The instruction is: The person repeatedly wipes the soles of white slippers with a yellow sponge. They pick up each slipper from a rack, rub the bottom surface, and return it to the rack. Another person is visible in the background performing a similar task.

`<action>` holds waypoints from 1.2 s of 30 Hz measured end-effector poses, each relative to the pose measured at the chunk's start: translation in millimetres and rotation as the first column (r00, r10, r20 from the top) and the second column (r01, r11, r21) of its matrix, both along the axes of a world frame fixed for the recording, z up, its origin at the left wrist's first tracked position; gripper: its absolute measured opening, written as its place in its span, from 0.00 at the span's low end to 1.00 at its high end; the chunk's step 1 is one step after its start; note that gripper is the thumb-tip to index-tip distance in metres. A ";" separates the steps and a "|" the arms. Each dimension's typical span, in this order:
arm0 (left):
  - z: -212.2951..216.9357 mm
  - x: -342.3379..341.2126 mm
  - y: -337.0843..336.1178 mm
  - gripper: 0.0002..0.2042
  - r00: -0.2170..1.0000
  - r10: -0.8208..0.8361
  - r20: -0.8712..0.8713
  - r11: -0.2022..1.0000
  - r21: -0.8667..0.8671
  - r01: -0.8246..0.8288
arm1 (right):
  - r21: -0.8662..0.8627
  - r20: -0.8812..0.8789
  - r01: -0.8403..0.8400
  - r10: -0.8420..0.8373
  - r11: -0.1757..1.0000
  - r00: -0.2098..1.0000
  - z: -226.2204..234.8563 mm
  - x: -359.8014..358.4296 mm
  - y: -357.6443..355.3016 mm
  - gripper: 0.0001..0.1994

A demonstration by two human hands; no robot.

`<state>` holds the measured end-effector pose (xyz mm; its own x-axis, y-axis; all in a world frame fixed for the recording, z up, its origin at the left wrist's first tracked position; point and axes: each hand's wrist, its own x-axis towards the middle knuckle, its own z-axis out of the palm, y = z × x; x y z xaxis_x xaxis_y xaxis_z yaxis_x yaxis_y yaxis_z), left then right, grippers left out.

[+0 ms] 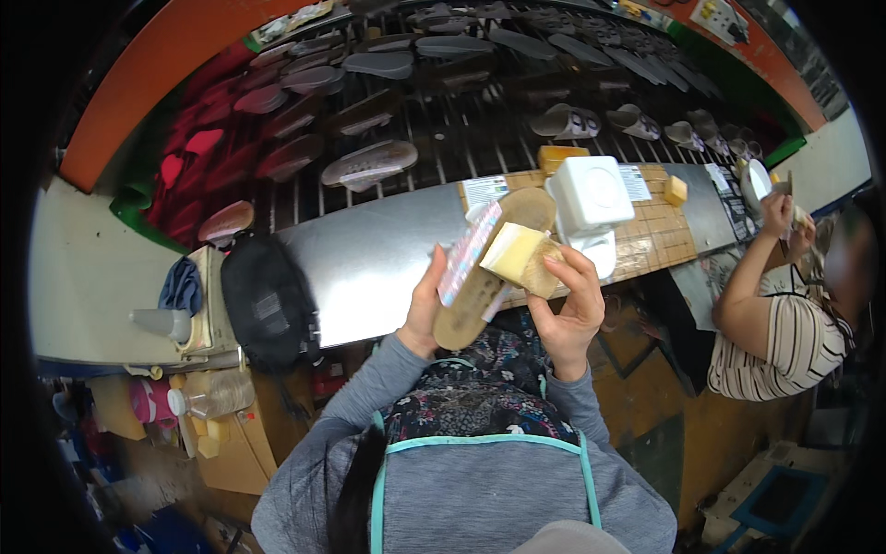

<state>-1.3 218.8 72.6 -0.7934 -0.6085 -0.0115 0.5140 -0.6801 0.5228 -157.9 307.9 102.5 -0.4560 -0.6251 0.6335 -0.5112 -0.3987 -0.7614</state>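
My left hand (425,307) is wrapped around the edge of a sandal (469,311), which has a tan sole and a pink patterned strap or upper along its side. The sandal tilts upward in front of my body. In my right hand (570,312), a pale yellow sponge block (513,252) with a browner end is pinched between thumb and fingers. The sponge sits over the middle of the sole and hides part of it; whether it presses on it I cannot tell.
A white plastic container (592,196) stands on the tiled board (653,242), near yellow sponges (676,191). Beyond lies a rack conveyor with several soles (371,164). A black bag (268,300) hangs at the left. A co-worker in a striped top (775,346) works at the right.
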 end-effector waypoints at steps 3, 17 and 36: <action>-4.0 13.3 13.1 0.36 0.993 0.116 0.019 0.993 0.022 -0.116 | 0.075 -0.260 -0.078 0.095 0.994 0.961 6.1 15.5 1.0 0.22; 2.2 40.7 21.1 0.34 0.979 0.205 0.009 0.975 -0.089 -0.204 | -0.066 -0.165 -0.210 0.197 0.976 0.966 10.3 36.0 -27.0 0.25; 28.5 3.0 -6.5 0.33 0.988 0.153 -0.008 0.986 -0.060 -0.153 | 0.003 -0.287 -0.323 0.310 0.946 0.906 14.5 14.2 -14.6 0.23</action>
<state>1.7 212.3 101.1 -0.6910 -0.7222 0.0313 0.6114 -0.5608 0.5583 -143.6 293.2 117.0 -0.0390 -0.6762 0.7357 -0.5419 -0.6043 -0.5841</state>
